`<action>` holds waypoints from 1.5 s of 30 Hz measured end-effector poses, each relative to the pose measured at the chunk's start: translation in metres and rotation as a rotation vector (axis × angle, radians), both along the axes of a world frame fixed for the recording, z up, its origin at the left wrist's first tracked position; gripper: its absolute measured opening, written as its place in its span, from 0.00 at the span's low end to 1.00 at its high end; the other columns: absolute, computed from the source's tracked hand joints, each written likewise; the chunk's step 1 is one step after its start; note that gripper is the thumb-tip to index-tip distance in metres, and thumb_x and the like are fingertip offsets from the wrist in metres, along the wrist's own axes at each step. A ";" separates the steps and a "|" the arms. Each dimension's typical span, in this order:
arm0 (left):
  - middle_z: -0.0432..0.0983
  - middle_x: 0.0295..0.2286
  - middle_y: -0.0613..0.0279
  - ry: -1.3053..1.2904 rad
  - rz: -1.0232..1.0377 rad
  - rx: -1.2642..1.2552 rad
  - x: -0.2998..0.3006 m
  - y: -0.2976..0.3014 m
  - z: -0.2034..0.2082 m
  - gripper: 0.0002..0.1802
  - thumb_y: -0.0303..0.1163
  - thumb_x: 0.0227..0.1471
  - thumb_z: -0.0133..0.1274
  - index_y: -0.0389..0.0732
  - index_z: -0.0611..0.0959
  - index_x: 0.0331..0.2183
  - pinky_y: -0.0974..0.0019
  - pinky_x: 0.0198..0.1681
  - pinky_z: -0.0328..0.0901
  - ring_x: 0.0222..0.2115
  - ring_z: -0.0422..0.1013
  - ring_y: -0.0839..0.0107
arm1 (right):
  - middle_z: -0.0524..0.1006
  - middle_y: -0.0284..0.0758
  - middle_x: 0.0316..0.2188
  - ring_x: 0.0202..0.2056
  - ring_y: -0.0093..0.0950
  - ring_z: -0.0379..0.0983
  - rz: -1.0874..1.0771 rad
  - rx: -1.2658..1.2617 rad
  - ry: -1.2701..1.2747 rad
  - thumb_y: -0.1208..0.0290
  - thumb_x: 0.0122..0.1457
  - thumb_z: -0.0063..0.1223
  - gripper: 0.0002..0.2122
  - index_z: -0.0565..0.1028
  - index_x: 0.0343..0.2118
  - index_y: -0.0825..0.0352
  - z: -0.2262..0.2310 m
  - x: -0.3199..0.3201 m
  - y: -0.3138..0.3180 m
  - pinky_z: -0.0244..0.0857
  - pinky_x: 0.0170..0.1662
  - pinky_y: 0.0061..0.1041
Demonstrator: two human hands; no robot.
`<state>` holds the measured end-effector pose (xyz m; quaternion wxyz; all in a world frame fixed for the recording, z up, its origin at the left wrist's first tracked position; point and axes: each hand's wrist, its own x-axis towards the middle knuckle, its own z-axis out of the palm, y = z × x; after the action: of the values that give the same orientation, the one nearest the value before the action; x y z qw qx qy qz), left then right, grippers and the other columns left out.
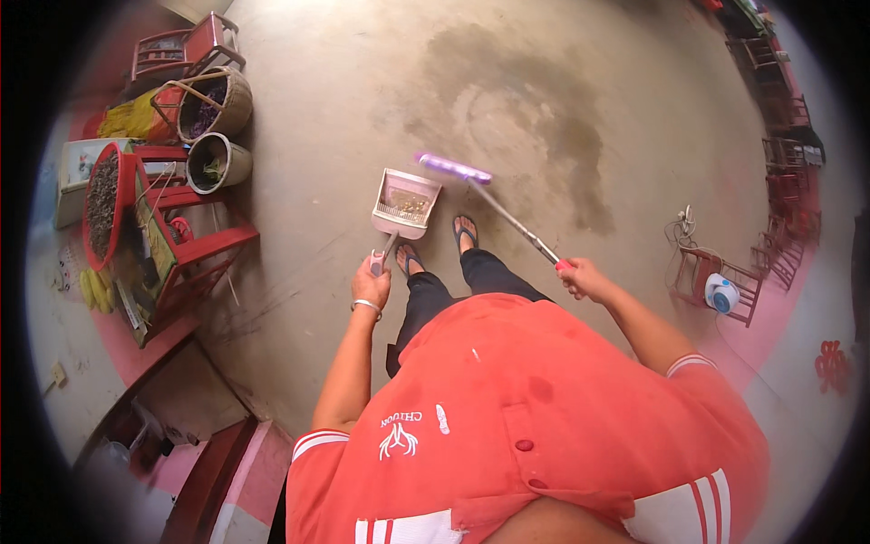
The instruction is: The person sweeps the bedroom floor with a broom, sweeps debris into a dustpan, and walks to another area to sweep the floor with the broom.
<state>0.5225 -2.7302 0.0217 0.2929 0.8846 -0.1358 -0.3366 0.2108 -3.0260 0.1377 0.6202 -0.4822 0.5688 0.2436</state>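
My left hand [372,283] is closed round the handle of a long-handled dustpan [399,223]. The pan is pale pinkish white, with a row of comb teeth, and small brownish debris lies inside it. It rests on the floor just ahead of my left foot. In my right hand [587,279] is the red grip of a broom [517,220] with a metal pole. The broom's purple head reaches the floor beyond the dustpan, a short way to its right, and the two are apart. The broom head looks slightly smeared by motion.
A dark damp patch [535,109] marks the concrete floor ahead. Along the left stand a red wooden chair [204,240], a bucket [219,163], a woven basket [231,104] and a red tray [116,204] of dark bits. On the right, a stool [696,272] holds a blue-white appliance [721,295].
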 end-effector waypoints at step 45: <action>0.72 0.27 0.49 -0.126 0.898 0.149 -0.128 0.253 0.073 0.18 0.37 0.36 0.53 0.40 0.76 0.33 0.59 0.33 0.63 0.30 0.68 0.53 | 0.74 0.41 0.26 0.26 0.30 0.72 1.897 -0.043 -0.163 0.69 0.45 0.48 0.13 0.69 0.32 0.72 -0.072 0.396 0.222 0.67 0.26 0.26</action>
<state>0.3948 -2.4777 0.0949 0.3367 0.8932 0.2679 -0.1307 0.6065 -2.8045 0.0658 0.1928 -0.7697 -0.1003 0.6003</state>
